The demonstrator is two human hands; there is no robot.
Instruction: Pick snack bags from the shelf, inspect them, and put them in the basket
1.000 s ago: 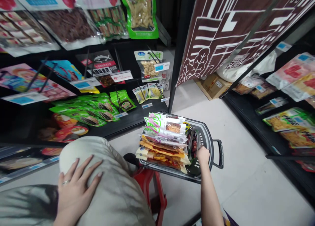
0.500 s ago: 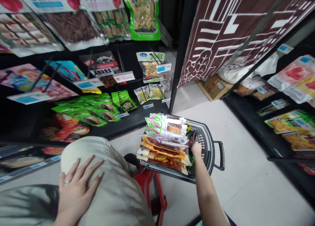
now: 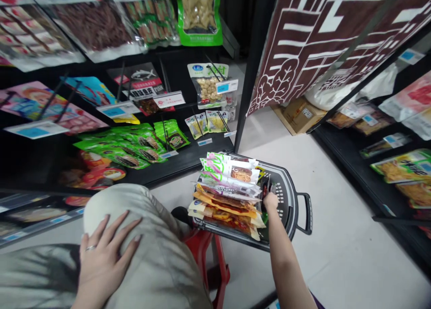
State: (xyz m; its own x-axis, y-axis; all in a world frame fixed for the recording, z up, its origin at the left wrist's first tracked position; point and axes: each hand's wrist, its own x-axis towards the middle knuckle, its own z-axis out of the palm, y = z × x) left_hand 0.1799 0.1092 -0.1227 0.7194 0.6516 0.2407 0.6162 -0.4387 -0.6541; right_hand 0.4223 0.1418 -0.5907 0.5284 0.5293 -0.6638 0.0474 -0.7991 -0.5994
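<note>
My left hand (image 3: 103, 250) lies flat with fingers spread on my knee in light trousers. My right hand (image 3: 270, 201) reaches down into a dark plastic shopping basket (image 3: 292, 197) on the floor, beside a stack of flat snack packets (image 3: 229, 190) standing in it. Its fingers are tucked down among dark red packets at the basket's right side and are hidden, so I cannot see whether they grip anything.
A red stool (image 3: 210, 255) stands under me next to the basket. Black shelves of hanging snack bags (image 3: 124, 147) fill the left; more shelves (image 3: 400, 165) line the right. A brown patterned curtain (image 3: 323, 35) hangs ahead, with a cardboard box (image 3: 296, 114) below it. Pale floor lies between.
My right hand has moved a little further in and to the left inside the basket, closer to the packet stack. My left hand has stayed on my knee.
</note>
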